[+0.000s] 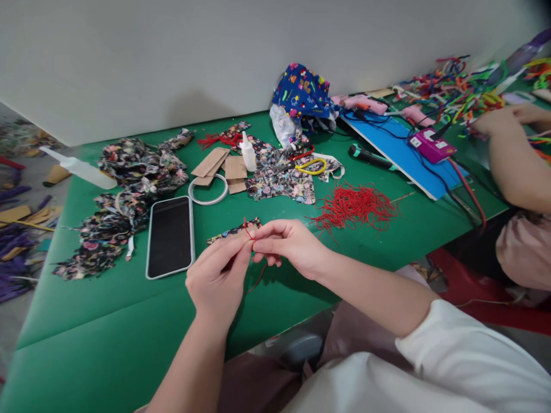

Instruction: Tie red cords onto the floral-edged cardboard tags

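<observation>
My left hand (pixel 221 269) and my right hand (pixel 295 246) meet above the green table (pixel 129 344), fingertips pinched together. Between them runs a thin red cord (pixel 257 280), one end sticking up and the other hanging below. Just behind the fingers lies a narrow strip of floral fabric (pixel 230 230), partly hidden by my hands; I cannot tell whether the cord touches it. A loose pile of red cords (pixel 359 207) rests to the right of my right hand. On the left, a phone (pixel 170 238) with a dark screen lies near my left hand.
Floral fabric pieces (pixel 133 166), a tape roll (pixel 208 201), brown cards (pixel 210 163), a glue bottle (pixel 248 154) and yellow-handled scissors (pixel 310 167) lie beyond my hands. At right are a blue board (pixel 387 140), a purple box with cables (pixel 431 145) and a co-worker's arm (pixel 512 155).
</observation>
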A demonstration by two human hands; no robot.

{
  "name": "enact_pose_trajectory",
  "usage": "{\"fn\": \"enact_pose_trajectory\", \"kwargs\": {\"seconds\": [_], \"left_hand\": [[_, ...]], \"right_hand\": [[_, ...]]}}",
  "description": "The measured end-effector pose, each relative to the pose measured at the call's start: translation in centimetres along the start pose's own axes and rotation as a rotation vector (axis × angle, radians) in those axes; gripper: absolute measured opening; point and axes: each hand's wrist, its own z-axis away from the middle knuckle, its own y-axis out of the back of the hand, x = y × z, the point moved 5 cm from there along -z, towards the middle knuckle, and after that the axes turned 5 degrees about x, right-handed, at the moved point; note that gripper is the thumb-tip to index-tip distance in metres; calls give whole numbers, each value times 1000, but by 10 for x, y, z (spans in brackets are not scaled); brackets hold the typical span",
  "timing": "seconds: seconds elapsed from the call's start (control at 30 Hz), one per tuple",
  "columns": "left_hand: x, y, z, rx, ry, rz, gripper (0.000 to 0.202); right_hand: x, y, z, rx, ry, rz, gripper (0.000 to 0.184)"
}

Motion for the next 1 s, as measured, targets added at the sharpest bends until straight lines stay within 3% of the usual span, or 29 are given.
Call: {"fn": "enact_pose_trajectory", "kwargs": {"seconds": [0.57,0.77,1.0], "left_hand": [[-16,-10,7,-1,391,269,11],[-15,-6,6,-1,358,137,12],[-18,-9,6,-31,426,199,13]], "right_hand": [[-6,4,-2,-10,123,153,17],[-6,3,-2,-5,172,154,17],[-7,4,-2,-22,194,160,20]]}}
